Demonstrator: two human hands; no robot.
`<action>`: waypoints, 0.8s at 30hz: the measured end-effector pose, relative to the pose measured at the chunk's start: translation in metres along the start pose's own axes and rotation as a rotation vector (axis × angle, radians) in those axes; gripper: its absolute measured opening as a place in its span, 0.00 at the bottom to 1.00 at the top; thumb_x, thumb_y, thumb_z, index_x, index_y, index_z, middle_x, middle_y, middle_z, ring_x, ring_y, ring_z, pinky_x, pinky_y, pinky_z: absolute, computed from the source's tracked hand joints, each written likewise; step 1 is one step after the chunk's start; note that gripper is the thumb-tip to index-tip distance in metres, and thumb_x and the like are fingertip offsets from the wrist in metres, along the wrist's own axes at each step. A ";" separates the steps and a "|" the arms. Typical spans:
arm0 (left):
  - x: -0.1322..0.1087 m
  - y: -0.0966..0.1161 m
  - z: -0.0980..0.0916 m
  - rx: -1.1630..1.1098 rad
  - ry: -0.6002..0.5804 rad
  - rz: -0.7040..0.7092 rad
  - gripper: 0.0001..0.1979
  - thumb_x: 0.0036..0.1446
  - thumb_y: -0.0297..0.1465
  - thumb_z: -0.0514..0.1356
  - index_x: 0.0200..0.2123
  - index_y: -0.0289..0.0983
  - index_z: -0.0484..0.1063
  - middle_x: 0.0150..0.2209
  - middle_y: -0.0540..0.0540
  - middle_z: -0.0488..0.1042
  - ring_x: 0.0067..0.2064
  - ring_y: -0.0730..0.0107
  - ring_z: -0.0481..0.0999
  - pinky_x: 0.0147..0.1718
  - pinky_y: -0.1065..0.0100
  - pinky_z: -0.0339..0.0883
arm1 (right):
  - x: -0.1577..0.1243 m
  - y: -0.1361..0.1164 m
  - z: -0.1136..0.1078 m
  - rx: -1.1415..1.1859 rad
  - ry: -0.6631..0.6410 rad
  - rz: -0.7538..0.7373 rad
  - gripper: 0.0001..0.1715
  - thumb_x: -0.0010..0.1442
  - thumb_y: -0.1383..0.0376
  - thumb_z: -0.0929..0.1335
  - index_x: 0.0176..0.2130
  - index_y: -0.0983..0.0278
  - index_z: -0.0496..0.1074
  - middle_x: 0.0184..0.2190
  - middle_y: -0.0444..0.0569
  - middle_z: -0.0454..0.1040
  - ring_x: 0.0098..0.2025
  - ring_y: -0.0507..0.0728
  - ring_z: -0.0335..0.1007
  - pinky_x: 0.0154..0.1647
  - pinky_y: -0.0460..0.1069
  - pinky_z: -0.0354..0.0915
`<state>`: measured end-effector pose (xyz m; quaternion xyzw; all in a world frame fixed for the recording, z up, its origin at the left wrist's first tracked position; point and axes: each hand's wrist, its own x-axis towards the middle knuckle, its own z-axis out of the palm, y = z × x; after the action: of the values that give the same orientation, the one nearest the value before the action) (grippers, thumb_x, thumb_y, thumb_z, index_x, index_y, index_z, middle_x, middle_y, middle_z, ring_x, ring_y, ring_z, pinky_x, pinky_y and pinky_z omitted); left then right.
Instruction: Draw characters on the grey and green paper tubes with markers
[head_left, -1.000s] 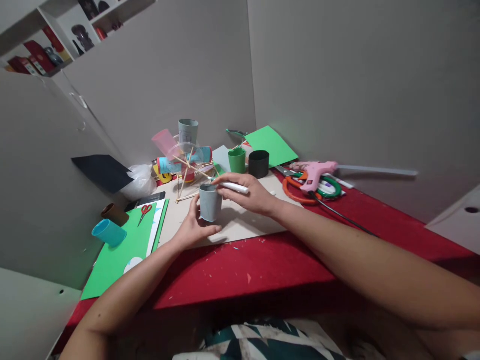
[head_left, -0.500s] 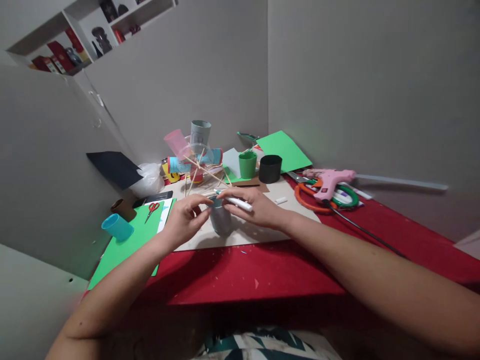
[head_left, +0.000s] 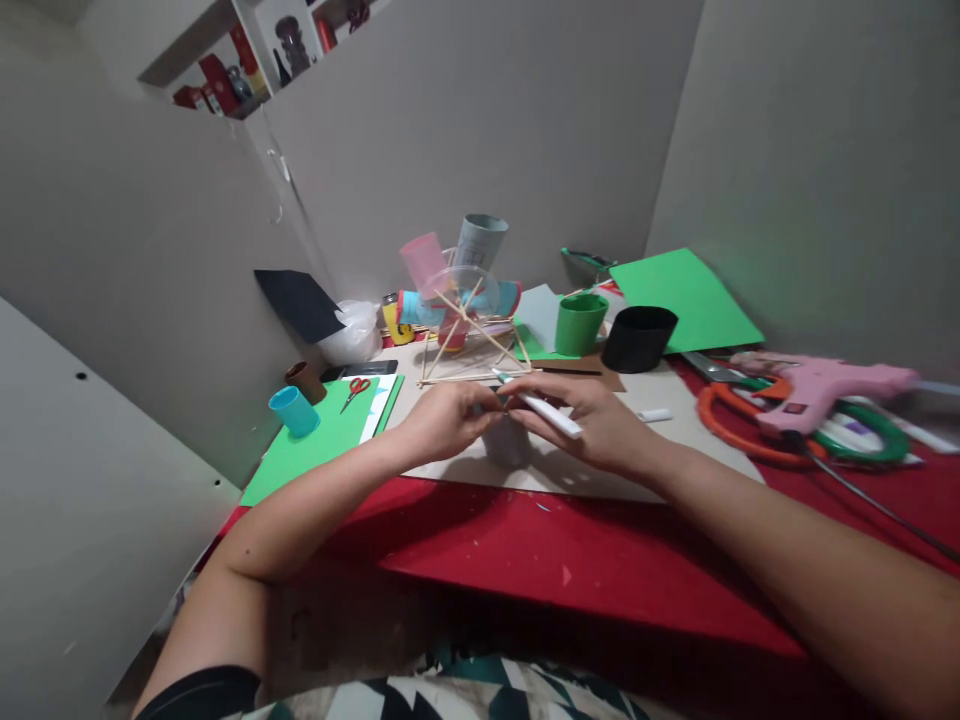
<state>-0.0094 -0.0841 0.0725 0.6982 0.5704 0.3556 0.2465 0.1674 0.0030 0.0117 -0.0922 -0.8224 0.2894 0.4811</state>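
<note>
A grey paper cup (head_left: 506,445) stands on the pale board in front of me, its rim mostly hidden by fingers. My left hand (head_left: 450,422) is closed at the cup's left rim, fingertips pinched together on it. In my right hand (head_left: 596,418) lies a white marker (head_left: 553,413), its teal tip pointing up and away to the left. The right fingertips also touch the cup's rim and nearly meet the left ones. Just behind the hands is a wheel frame of wooden sticks (head_left: 465,312) carrying pink, grey and blue cups.
Green (head_left: 581,325) and black (head_left: 639,340) cups stand behind my right hand, a white cap (head_left: 655,415) nearer. A pink glue gun (head_left: 825,390) rests on tape rolls at right. Red scissors (head_left: 356,392) and a blue cup (head_left: 294,412) lie on green sheets at left.
The view has turned left, so everything appears further right. My left fingers have drawn closer together at the rim. The right hand keeps its hold on the marker.
</note>
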 end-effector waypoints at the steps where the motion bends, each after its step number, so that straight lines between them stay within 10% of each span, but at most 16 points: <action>1: -0.001 0.000 -0.003 -0.037 0.004 -0.018 0.03 0.50 0.26 0.66 0.25 0.38 0.77 0.23 0.51 0.73 0.27 0.72 0.68 0.29 0.69 0.58 | 0.000 -0.001 0.001 0.010 0.027 0.006 0.12 0.59 0.62 0.71 0.43 0.63 0.77 0.34 0.48 0.81 0.31 0.54 0.77 0.30 0.47 0.71; 10: -0.004 -0.020 -0.074 -0.445 0.161 -0.266 0.20 0.42 0.41 0.74 0.26 0.35 0.70 0.19 0.55 0.64 0.20 0.81 0.62 0.20 0.75 0.56 | 0.007 0.003 -0.010 0.094 0.482 0.009 0.14 0.60 0.65 0.73 0.47 0.58 0.75 0.35 0.47 0.82 0.31 0.55 0.80 0.29 0.49 0.75; 24: -0.063 -0.046 -0.158 -0.460 0.527 -0.423 0.12 0.44 0.28 0.74 0.27 0.32 0.74 0.17 0.54 0.67 0.18 0.82 0.65 0.18 0.79 0.57 | -0.004 0.008 0.000 -0.084 0.308 0.254 0.18 0.58 0.53 0.71 0.43 0.61 0.77 0.32 0.50 0.81 0.27 0.58 0.77 0.28 0.51 0.70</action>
<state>-0.1670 -0.1448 0.1233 0.3770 0.6506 0.5821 0.3094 0.1682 0.0079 0.0044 -0.2582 -0.7322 0.2958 0.5566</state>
